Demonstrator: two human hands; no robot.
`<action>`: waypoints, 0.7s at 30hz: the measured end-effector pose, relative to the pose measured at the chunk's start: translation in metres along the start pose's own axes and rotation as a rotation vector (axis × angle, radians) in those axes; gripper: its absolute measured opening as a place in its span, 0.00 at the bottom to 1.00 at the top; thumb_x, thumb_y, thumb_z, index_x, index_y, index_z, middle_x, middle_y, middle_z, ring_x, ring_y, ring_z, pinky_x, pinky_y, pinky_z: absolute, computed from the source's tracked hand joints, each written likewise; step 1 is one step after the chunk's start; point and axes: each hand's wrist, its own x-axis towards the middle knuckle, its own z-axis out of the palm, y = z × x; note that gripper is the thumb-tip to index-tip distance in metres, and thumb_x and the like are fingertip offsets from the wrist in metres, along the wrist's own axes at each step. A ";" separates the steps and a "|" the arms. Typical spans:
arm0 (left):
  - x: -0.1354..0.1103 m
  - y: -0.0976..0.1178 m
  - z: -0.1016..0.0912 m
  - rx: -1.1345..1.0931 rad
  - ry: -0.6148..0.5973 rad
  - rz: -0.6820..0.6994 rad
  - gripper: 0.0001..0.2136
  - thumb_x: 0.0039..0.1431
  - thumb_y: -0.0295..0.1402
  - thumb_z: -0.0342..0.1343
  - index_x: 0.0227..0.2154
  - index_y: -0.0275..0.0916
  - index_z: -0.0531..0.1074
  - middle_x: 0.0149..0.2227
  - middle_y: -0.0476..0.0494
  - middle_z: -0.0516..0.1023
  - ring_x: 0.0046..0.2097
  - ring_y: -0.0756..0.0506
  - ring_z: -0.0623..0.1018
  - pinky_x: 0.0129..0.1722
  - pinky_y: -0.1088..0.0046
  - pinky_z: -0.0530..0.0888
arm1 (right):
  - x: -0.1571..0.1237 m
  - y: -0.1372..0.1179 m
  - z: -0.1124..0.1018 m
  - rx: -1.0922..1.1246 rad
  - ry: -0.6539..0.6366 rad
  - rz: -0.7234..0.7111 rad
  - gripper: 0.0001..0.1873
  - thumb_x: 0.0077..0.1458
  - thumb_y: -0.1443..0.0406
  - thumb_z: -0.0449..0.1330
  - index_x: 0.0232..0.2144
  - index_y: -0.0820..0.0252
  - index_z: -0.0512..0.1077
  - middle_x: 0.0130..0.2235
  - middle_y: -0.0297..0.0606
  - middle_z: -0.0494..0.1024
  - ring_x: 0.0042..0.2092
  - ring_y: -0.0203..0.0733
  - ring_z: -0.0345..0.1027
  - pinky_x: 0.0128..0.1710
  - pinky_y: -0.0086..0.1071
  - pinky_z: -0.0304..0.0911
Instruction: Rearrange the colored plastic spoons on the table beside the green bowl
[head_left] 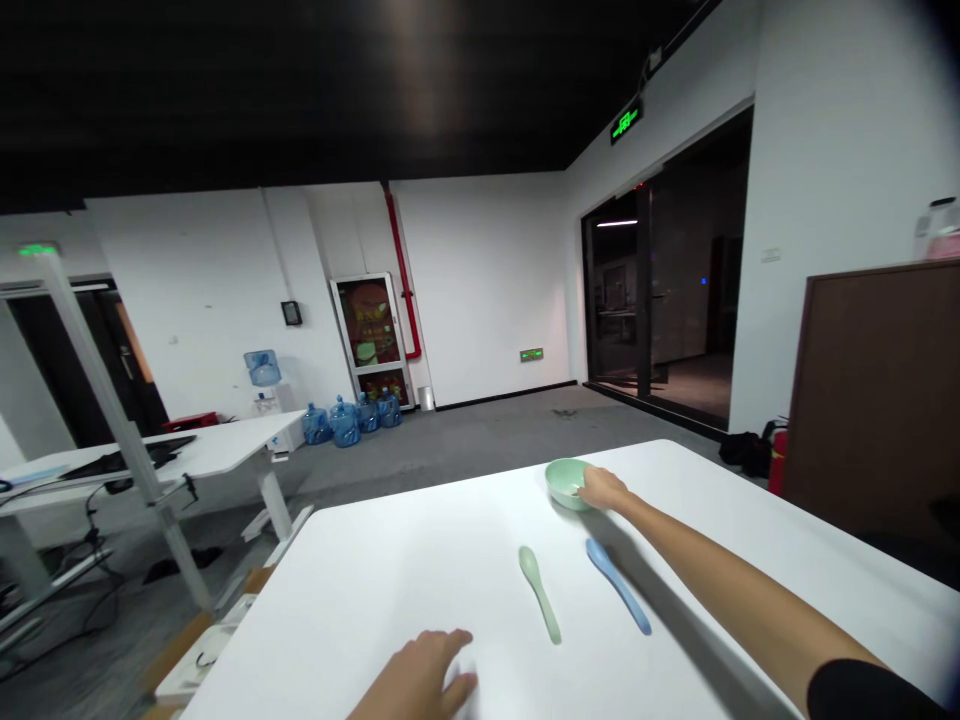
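A pale green bowl (pixel 564 486) stands upright near the far edge of the white table (pixel 420 560). My right hand (pixel 604 488) reaches out to the bowl's right side, its fingers closed over the rim; the fingertips are partly hidden inside. Nearer to me lie two spoons side by side, a light green spoon (pixel 538 590) and, to its right, a blue spoon (pixel 619 587). My left hand (pixel 424 672) hovers low over the near part of the table, left of the green spoon. Its thumb and fingers are apart, with nothing between them.
Another white desk (pixel 232 443) with a metal post (pixel 112 380) stands at the left. Open boxes (pixel 199 660) sit on the floor beside my table's left edge. Several blue water bottles (pixel 345 422) line the back wall. A brown cabinet (pixel 877 400) rises at the right.
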 end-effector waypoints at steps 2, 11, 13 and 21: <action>0.000 0.001 -0.001 0.005 -0.007 0.011 0.25 0.59 0.50 0.46 0.58 0.50 0.65 0.55 0.43 0.73 0.56 0.39 0.71 0.57 0.62 0.64 | -0.004 0.000 -0.008 -0.004 0.004 -0.020 0.17 0.54 0.59 0.56 0.43 0.62 0.74 0.47 0.50 0.77 0.45 0.49 0.72 0.37 0.32 0.61; -0.003 0.004 -0.004 0.027 -0.007 0.046 0.26 0.60 0.50 0.44 0.58 0.48 0.65 0.56 0.42 0.72 0.56 0.40 0.71 0.57 0.62 0.64 | -0.082 0.052 -0.064 0.118 0.021 -0.053 0.21 0.59 0.54 0.51 0.29 0.64 0.75 0.35 0.47 0.79 0.36 0.42 0.72 0.33 0.29 0.57; -0.004 0.005 -0.004 0.019 0.007 0.059 0.26 0.60 0.50 0.44 0.58 0.48 0.65 0.55 0.43 0.73 0.56 0.40 0.71 0.56 0.63 0.65 | -0.103 0.068 -0.063 0.139 -0.043 -0.042 0.21 0.59 0.55 0.52 0.27 0.65 0.75 0.31 0.45 0.79 0.32 0.40 0.71 0.32 0.29 0.57; -0.010 0.007 -0.004 0.026 -0.010 0.056 0.26 0.60 0.50 0.44 0.58 0.48 0.65 0.56 0.43 0.72 0.57 0.40 0.71 0.56 0.63 0.65 | -0.140 0.097 -0.025 0.020 -0.169 0.083 0.13 0.52 0.65 0.56 0.36 0.68 0.75 0.36 0.50 0.80 0.30 0.42 0.74 0.27 0.30 0.60</action>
